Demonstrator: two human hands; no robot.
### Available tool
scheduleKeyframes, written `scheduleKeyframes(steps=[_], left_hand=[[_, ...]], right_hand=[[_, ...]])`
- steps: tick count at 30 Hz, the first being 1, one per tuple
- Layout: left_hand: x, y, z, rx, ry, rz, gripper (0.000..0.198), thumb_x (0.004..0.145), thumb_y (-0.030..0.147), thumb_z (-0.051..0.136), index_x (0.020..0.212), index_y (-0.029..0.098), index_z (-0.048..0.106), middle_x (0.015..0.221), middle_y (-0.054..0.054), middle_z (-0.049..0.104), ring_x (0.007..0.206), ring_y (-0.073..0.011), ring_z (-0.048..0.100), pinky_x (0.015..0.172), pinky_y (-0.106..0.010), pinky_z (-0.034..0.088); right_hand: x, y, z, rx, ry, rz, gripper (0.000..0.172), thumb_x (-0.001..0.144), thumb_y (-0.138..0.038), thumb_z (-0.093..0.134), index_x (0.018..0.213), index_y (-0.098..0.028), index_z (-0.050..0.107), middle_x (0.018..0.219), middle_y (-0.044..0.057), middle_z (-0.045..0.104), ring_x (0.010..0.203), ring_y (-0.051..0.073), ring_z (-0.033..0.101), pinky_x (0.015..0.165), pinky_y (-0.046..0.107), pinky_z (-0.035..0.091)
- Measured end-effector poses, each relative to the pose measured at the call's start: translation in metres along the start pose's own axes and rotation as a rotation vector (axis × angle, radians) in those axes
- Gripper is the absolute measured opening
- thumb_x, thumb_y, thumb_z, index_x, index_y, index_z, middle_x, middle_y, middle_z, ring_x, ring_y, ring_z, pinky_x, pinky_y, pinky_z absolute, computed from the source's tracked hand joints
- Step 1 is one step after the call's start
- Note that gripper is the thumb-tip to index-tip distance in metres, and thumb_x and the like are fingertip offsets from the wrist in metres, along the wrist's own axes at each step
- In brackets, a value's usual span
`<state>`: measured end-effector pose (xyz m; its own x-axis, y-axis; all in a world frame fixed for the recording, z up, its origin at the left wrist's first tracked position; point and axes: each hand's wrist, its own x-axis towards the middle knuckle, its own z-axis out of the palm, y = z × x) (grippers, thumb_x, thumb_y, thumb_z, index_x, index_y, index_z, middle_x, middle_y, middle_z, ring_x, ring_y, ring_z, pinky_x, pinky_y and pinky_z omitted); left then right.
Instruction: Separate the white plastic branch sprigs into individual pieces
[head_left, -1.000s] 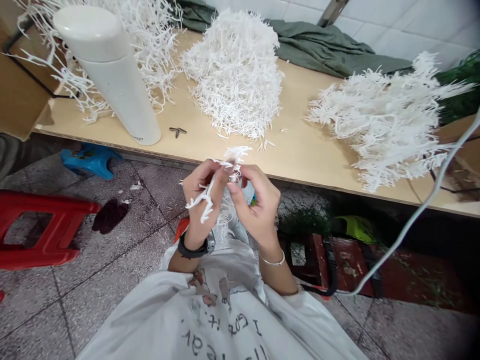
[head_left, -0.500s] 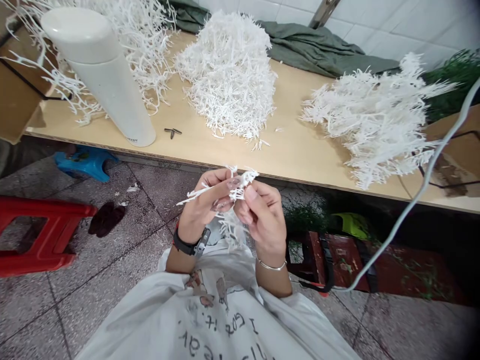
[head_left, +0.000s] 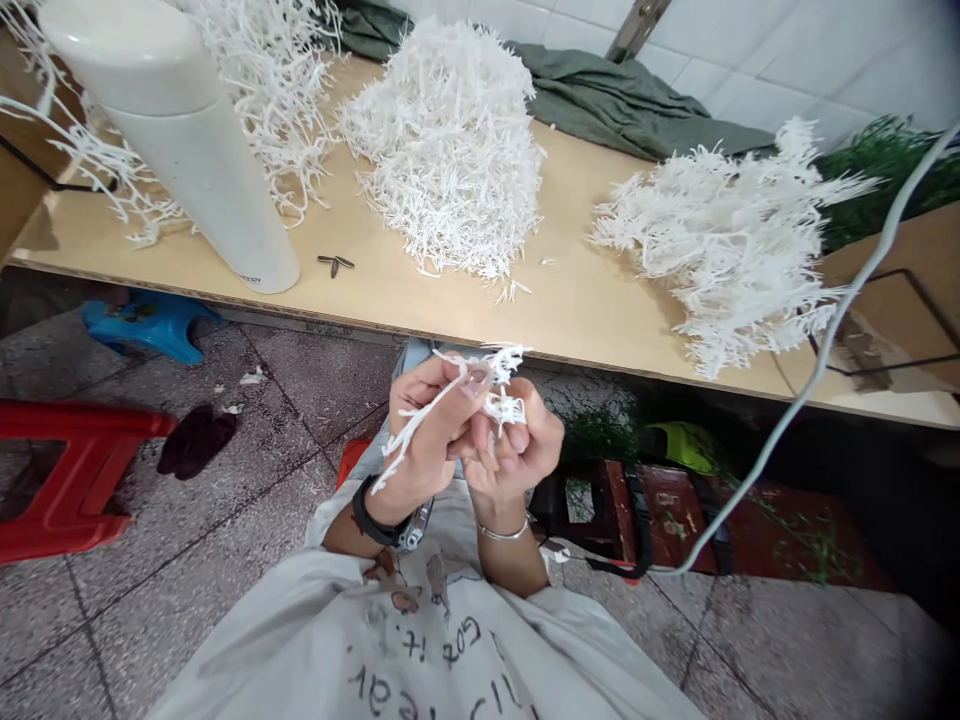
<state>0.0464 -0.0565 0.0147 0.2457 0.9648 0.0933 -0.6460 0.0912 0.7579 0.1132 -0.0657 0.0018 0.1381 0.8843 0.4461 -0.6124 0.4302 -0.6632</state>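
Observation:
Just in front of the table's near edge, both my hands meet around small white branched plastic sprigs. My left hand (head_left: 431,425), with a dark watch at the wrist, pinches a white sprig (head_left: 405,440) whose thin stem trails down across the fingers. My right hand (head_left: 517,440), wearing a thin bracelet, has its fingers curled against a white toothed cluster (head_left: 504,408) between the two hands. The hands touch, and part of what they hold is hidden by the fingers.
On the wooden table (head_left: 570,310) are a central pile of white sprigs (head_left: 457,150), a right pile (head_left: 727,240), a left tangle (head_left: 262,100), a white bottle (head_left: 180,150) and sunflower seeds (head_left: 334,264). A grey cable (head_left: 795,400) hangs at right; a red stool (head_left: 67,480) stands left.
My hands have come closer together, the right one turning with its fingers curling in. The sprig in my left hand now hangs lower, and the view has shifted slightly.

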Motion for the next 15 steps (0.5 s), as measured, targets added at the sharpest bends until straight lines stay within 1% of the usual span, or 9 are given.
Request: scheduleKeyframes(steps=[2, 3, 6, 8, 9, 10, 12, 15], left_hand=[[0.001, 0.002, -0.002, -0.038, -0.044, -0.017, 0.039, 0.080, 0.044, 0.066, 0.060, 0.019, 0.043, 0.041, 0.008, 0.037, 0.030, -0.0014, 0.022, 0.028, -0.016, 0.015], [0.002, 0.004, -0.004, -0.054, -0.080, -0.034, 0.040, 0.079, 0.045, 0.066, 0.060, 0.019, 0.043, 0.042, 0.008, 0.036, 0.030, -0.0015, 0.023, 0.028, -0.016, 0.015], [0.006, 0.008, -0.012, -0.030, -0.233, -0.082, 0.047, 0.079, 0.051, 0.063, 0.055, 0.019, 0.039, 0.041, 0.008, 0.029, 0.030, -0.0021, 0.022, 0.029, -0.018, 0.017], [0.008, 0.009, -0.017, 0.066, -0.328, -0.090, 0.053, 0.083, 0.054, 0.058, 0.051, 0.018, 0.035, 0.040, 0.008, 0.026, 0.032, -0.0027, 0.022, 0.032, -0.019, 0.017], [0.009, 0.008, -0.019, 0.134, -0.344, -0.075, 0.055, 0.085, 0.055, 0.055, 0.050, 0.018, 0.034, 0.041, 0.007, 0.026, 0.033, -0.0031, 0.023, 0.033, -0.020, 0.018], [0.010, 0.007, -0.021, 0.208, -0.332, -0.041, 0.055, 0.087, 0.054, 0.052, 0.050, 0.018, 0.033, 0.041, 0.007, 0.026, 0.035, -0.0036, 0.023, 0.035, -0.021, 0.018], [0.012, 0.005, -0.025, 0.361, -0.261, 0.072, 0.054, 0.092, 0.048, 0.049, 0.051, 0.017, 0.034, 0.045, 0.006, 0.029, 0.039, -0.0046, 0.025, 0.040, -0.022, 0.021], [0.019, 0.000, -0.031, 0.592, -0.196, 0.327, 0.048, 0.094, 0.038, 0.049, 0.052, 0.017, 0.036, 0.049, 0.005, 0.034, 0.044, -0.0061, 0.030, 0.045, -0.023, 0.025]], right_hand=[[-0.001, -0.004, -0.003, -0.022, -0.013, 0.007, 0.041, 0.092, -0.032, 0.046, 0.054, -0.022, 0.033, 0.035, -0.011, 0.023, 0.023, 0.003, 0.012, 0.024, 0.018, 0.010], [-0.002, -0.007, -0.006, -0.074, -0.026, 0.030, 0.040, 0.092, -0.032, 0.046, 0.055, -0.021, 0.037, 0.037, -0.010, 0.026, 0.026, 0.003, 0.014, 0.025, 0.018, 0.011], [-0.001, -0.021, -0.013, -0.359, -0.057, 0.076, 0.035, 0.093, -0.032, 0.050, 0.060, -0.020, 0.047, 0.045, -0.007, 0.036, 0.035, 0.004, 0.024, 0.034, 0.020, 0.017], [0.002, -0.030, -0.017, -0.566, -0.071, 0.057, 0.035, 0.093, -0.032, 0.051, 0.061, -0.019, 0.048, 0.049, -0.006, 0.038, 0.042, 0.004, 0.028, 0.040, 0.022, 0.019], [0.003, -0.033, -0.018, -0.650, -0.078, 0.051, 0.036, 0.093, -0.032, 0.051, 0.061, -0.019, 0.047, 0.051, -0.006, 0.037, 0.044, 0.004, 0.028, 0.042, 0.023, 0.019], [0.004, -0.034, -0.019, -0.709, -0.085, 0.056, 0.037, 0.094, -0.033, 0.051, 0.060, -0.018, 0.046, 0.052, -0.006, 0.036, 0.045, 0.004, 0.028, 0.043, 0.023, 0.019], [0.006, -0.035, -0.020, -0.739, -0.101, 0.107, 0.040, 0.096, -0.035, 0.046, 0.060, -0.018, 0.043, 0.053, -0.006, 0.034, 0.047, 0.004, 0.027, 0.044, 0.023, 0.020], [0.008, -0.030, -0.023, -0.670, -0.104, 0.186, 0.044, 0.096, -0.041, 0.042, 0.059, -0.018, 0.040, 0.054, -0.006, 0.032, 0.046, 0.004, 0.027, 0.044, 0.023, 0.020]])
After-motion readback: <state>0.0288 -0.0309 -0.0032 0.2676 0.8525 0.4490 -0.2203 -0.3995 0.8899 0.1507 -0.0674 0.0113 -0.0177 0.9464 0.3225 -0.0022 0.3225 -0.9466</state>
